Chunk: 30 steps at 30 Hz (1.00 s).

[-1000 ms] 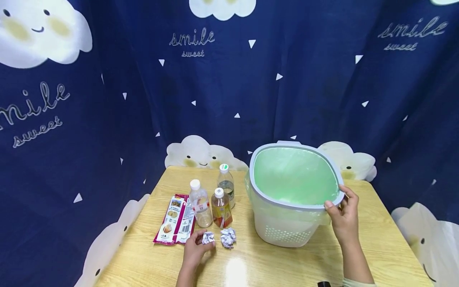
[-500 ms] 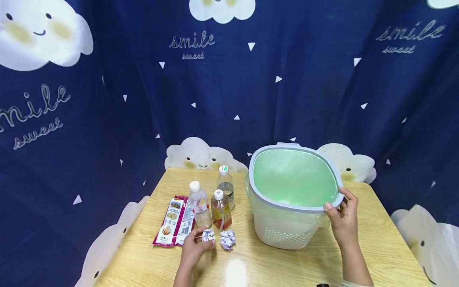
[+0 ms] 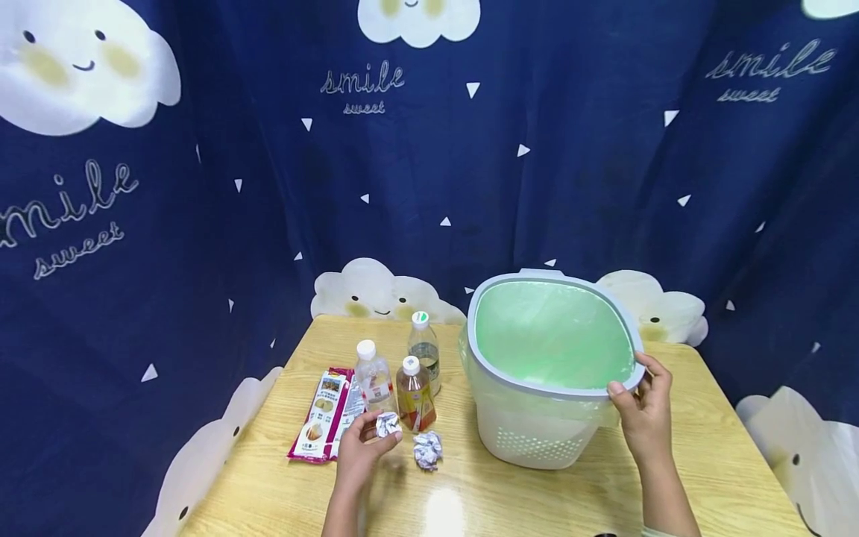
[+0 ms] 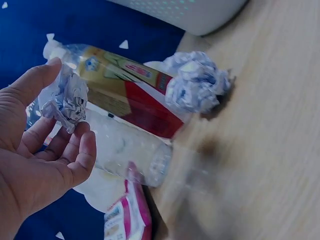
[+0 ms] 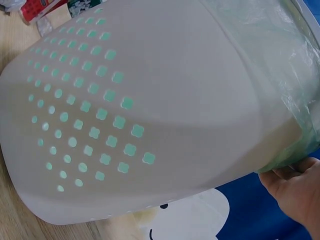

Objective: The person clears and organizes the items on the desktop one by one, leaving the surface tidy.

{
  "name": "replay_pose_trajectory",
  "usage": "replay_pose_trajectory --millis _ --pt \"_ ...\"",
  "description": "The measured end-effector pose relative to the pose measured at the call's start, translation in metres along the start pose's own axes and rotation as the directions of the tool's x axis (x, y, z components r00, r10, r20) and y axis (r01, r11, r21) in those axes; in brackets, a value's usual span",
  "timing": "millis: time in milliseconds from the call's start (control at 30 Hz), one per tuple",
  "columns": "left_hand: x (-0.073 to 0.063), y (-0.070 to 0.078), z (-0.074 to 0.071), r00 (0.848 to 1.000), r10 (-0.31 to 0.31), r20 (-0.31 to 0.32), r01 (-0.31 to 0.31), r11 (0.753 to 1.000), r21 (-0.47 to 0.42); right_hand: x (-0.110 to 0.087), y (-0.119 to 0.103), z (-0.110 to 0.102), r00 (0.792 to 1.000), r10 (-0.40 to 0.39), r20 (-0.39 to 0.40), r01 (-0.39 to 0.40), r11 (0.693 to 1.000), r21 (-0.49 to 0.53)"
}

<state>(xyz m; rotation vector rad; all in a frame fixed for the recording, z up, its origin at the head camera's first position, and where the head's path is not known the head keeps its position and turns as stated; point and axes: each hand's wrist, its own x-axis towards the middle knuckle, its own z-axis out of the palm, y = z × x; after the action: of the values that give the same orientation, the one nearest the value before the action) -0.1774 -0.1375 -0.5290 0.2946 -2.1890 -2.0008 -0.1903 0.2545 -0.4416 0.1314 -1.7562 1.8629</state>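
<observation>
A crumpled paper ball (image 3: 387, 424) is pinched between the thumb and fingers of my left hand (image 3: 359, 451), raised a little over the table. In the left wrist view the same paper ball (image 4: 67, 100) shows at the fingertips. A second crumpled paper ball (image 3: 427, 450) lies on the table just to the right of that hand. My right hand (image 3: 646, 406) grips the grey rim of a white trash bin (image 3: 526, 440) at its right front corner. The bin has a green plastic bag (image 3: 550, 328) lining it and folded over the rim; the right wrist view shows the perforated wall (image 5: 175, 90).
Behind the left hand stand an empty clear bottle (image 3: 376, 380), a bottle with amber liquid (image 3: 416, 395) and another clear bottle (image 3: 424, 350). A magenta and white snack package (image 3: 323, 418) lies at their left. The wooden table (image 3: 510, 500) meets a dark blue curtain (image 3: 403, 164).
My left hand has lifted the paper ball up off the table, slightly away from the other ball. The right hand stays on the bin's rim.
</observation>
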Motion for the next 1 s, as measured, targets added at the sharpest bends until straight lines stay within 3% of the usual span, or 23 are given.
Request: replay_pose_trajectory --millis 67,167,367,833,1000 --pt "-0.003 0.012 0.0 1.0 0.01 0.003 -0.01 1.0 -0.013 0.0 0.0 0.0 1.0 -0.002 0.0 0.002 1.0 0.007" --pt "-0.003 0.018 0.001 1.0 0.031 0.006 -0.031 0.999 -0.035 -0.001 0.0 0.0 1.0 -0.005 -0.001 0.005 1.0 0.01" --pt "0.003 0.019 0.004 0.996 0.091 -0.006 -0.091 0.995 -0.026 -0.001 -0.003 0.001 1.0 -0.011 -0.002 0.011 1.0 0.012" --pt "-0.002 0.052 0.01 0.991 0.131 0.01 -0.13 0.99 -0.048 -0.003 -0.001 0.003 1.0 0.008 -0.016 -0.008 1.0 0.027" --pt "-0.003 0.062 0.015 0.988 0.153 0.01 -0.152 0.983 -0.099 -0.001 -0.001 0.002 1.0 -0.011 -0.017 0.011 1.0 0.025"
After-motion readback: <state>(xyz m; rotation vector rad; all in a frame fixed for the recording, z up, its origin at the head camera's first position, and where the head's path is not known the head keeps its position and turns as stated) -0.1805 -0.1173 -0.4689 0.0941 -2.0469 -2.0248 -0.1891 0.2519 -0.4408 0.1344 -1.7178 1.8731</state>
